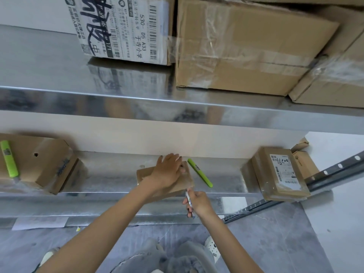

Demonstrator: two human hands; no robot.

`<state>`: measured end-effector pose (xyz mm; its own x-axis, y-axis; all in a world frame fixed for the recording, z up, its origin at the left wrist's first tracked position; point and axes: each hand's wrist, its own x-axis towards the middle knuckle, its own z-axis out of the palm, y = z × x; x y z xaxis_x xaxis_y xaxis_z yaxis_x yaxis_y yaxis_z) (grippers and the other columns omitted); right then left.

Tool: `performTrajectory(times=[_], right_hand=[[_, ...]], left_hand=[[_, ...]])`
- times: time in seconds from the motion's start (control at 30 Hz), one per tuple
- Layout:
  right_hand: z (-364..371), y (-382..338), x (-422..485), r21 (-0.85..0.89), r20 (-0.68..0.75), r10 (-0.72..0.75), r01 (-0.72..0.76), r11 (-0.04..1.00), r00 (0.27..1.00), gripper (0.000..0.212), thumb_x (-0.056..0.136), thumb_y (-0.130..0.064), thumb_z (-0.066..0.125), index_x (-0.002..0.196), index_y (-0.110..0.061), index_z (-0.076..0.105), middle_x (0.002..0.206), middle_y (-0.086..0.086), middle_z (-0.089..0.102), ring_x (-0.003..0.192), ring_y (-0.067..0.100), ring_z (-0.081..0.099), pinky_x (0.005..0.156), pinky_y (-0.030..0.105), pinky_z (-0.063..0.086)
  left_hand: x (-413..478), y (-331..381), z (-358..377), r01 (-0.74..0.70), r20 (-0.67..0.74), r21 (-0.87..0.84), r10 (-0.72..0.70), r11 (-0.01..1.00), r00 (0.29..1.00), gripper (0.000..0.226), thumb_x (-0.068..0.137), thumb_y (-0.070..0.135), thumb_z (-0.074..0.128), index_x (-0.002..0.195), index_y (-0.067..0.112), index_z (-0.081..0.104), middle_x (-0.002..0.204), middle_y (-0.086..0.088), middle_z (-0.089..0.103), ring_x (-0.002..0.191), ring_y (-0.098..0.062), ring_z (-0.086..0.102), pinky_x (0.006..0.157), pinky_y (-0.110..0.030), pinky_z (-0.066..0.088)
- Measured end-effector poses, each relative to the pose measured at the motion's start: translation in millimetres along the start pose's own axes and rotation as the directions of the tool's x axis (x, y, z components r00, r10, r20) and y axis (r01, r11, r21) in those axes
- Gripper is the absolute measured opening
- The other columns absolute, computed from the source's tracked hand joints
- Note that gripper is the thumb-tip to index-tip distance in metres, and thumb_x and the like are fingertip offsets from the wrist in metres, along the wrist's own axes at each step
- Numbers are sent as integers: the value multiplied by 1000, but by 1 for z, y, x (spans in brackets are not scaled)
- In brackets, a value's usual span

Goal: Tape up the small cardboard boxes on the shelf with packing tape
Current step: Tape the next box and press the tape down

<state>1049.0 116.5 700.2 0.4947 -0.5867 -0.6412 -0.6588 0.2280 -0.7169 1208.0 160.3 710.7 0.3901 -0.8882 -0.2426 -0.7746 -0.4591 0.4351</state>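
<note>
The left hand (169, 170) lies flat on the small cardboard box (186, 182), fingers straight and slightly spread, palm pressing on its top. The right hand (199, 203) is curled round a thin tool (188, 200), pale and pen-like, held upright just off the shelf's front edge. Its upper end meets the near right corner of the box. Whether it is a pen or a cutter cannot be told.

The box is flat, brown and matte, and sits in the middle of the lower shelf (108, 174), near the front lip. The shelf is shiny sheet metal with blurred reflections. A slim green marker (200, 173) lies slantwise just beside the box on its right, apart from it.

To the left stands a brown box (49, 164) with a round hole and glossy tape, and a second green marker (8, 158) rests on it. To the right a labelled parcel (279, 174) wrapped in clear tape overhangs the shelf's end, beside a slotted metal rail (334, 170).

Bare metal shows on both sides of the small box. The upper shelf (137, 101) juts out overhead, carrying large cartons (246, 56) with wrinkled clear tape.
</note>
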Motion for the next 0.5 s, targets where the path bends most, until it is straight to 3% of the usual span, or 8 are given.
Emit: performTrajectory(times=[0.07,0.17,0.27,0.4,0.5], right_hand=[[0,0,1,1,-8,1,-1,1000,1000,56,101,-33,38,57,-5,57,34,2,41,29,15,42,42,25,37],[-1,0,2,4,-14,-3,3,1000,1000,56,100,-36,39,57,-6,58,34,2,43,30,15,43,42,25,38],[-2,-6,0,70,-17,-26,27,997,1000,56,100,-36,42,56,-5,58,33,1,40,30,16,40,39,23,37],[-14,-25,-17,169,-63,-187,195,966,980,54,100,-36,41,58,-5,57,38,3,36,35,16,36,44,24,36],[-24,-43,-31,189,-22,-296,295,937,955,50,102,-33,37,70,-3,60,45,5,39,43,15,39,47,24,36]], left_hand=[[-27,-2,2,-59,136,172,35,983,990,82,94,54,46,154,11,11,162,-7,-4,149,-26,-6,119,-51,0],[-52,-4,16,-104,194,397,27,912,981,109,84,49,66,153,11,-9,158,-15,-22,147,-36,-15,118,-54,-1],[-47,-2,9,-92,185,381,22,920,983,97,91,41,60,153,10,-8,159,-18,-15,147,-38,-6,118,-54,5],[-35,-5,-20,-111,339,168,48,979,940,79,98,49,43,154,14,1,162,-11,-8,149,-30,-2,119,-49,10],[-33,-17,-32,-90,338,17,79,996,938,66,101,49,32,155,24,4,163,2,1,150,-20,3,118,-38,10]])
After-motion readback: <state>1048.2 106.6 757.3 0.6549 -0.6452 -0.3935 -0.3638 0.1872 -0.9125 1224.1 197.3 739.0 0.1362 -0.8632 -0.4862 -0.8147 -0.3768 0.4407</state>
